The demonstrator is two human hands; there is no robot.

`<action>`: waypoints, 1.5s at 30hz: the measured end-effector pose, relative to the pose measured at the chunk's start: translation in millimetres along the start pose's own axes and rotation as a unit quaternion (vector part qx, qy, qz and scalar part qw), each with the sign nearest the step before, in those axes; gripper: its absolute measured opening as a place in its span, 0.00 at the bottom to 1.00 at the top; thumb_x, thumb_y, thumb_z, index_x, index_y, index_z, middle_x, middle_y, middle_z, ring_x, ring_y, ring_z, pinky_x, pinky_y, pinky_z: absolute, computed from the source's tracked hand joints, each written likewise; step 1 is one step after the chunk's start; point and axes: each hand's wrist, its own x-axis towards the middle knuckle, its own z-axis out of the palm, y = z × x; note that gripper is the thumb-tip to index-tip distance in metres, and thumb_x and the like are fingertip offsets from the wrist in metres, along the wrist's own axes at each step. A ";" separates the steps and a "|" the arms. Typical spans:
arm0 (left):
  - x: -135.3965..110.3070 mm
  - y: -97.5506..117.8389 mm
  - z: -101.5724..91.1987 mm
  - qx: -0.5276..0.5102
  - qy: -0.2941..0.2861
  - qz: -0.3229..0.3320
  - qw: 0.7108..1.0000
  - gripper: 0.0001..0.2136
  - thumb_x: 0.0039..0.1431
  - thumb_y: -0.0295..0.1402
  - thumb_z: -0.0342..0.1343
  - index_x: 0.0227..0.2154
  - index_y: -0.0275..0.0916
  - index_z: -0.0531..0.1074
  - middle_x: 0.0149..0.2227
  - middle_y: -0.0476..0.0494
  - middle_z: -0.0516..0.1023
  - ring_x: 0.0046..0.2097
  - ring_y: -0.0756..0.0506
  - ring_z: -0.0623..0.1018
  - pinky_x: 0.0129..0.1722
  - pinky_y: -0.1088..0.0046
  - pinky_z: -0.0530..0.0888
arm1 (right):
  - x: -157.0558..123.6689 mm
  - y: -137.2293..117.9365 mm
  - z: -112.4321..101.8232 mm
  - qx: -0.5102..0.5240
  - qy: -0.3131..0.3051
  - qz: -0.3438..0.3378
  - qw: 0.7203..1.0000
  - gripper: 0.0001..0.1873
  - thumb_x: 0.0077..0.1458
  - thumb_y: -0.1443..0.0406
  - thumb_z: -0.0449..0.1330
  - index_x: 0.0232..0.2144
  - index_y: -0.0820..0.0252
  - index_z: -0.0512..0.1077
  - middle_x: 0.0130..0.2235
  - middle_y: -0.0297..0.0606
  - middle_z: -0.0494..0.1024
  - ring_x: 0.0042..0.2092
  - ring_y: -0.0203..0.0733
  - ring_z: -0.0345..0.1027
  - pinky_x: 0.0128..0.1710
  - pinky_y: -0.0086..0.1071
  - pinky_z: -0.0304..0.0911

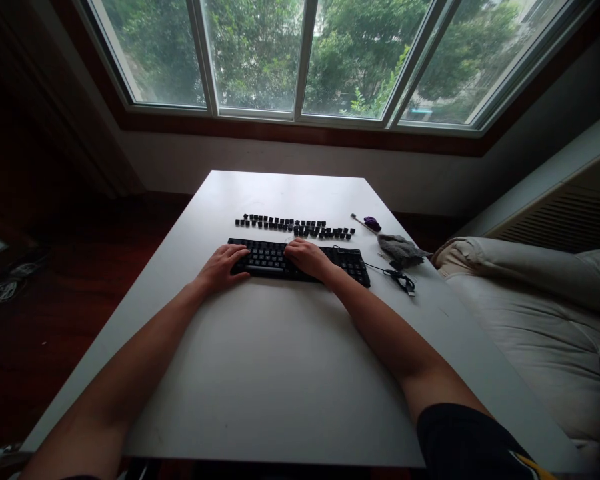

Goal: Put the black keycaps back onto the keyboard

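A black keyboard (347, 262) lies across the middle of a white table (280, 373). My left hand (223, 265) rests on the keyboard's left end, fingers curled over the edge and the keys. My right hand (307, 257) lies palm down on the middle of the keyboard, fingers bent toward the far rows. Just beyond the keyboard, several loose black keycaps (295, 226) sit in rows on the table. I cannot make out anything held in either hand.
A grey cloth (399, 248), a purple-headed brush (371, 223) and a coiled black cable (404, 280) lie to the keyboard's right. A cushioned seat with a pale cover (530, 307) adjoins the table's right side. Windows stand behind; dark floor lies at the left.
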 end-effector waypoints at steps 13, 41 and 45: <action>0.4 1.4 0.7 -0.001 -0.001 -0.002 1.000 0.29 0.60 0.48 0.60 0.63 0.48 0.65 0.64 0.40 0.67 0.64 0.33 0.66 0.65 0.46 0.64 | 2.2 -0.1 -0.7 -0.021 -0.036 -0.013 0.999 0.13 0.65 0.73 0.53 0.35 0.59 0.75 0.38 0.41 0.78 0.42 0.43 0.68 0.40 0.33 0.61; -0.4 -2.1 -1.4 -0.013 0.001 0.000 1.000 0.29 0.60 0.50 0.59 0.63 0.48 0.65 0.63 0.40 0.68 0.63 0.34 0.67 0.64 0.47 0.65 | 42.1 82.3 10.9 -0.154 -0.065 0.132 0.977 0.10 0.58 0.69 0.62 0.43 0.58 0.77 0.46 0.46 0.81 0.51 0.53 0.66 0.48 0.41 0.60; 0.4 -2.4 -2.1 -0.016 0.001 0.000 1.000 0.30 0.60 0.50 0.60 0.63 0.48 0.66 0.63 0.39 0.68 0.63 0.33 0.67 0.64 0.47 0.65 | 42.0 81.4 10.8 -0.142 -0.041 0.133 0.980 0.09 0.58 0.71 0.61 0.41 0.59 0.77 0.44 0.47 0.81 0.50 0.53 0.66 0.49 0.42 0.59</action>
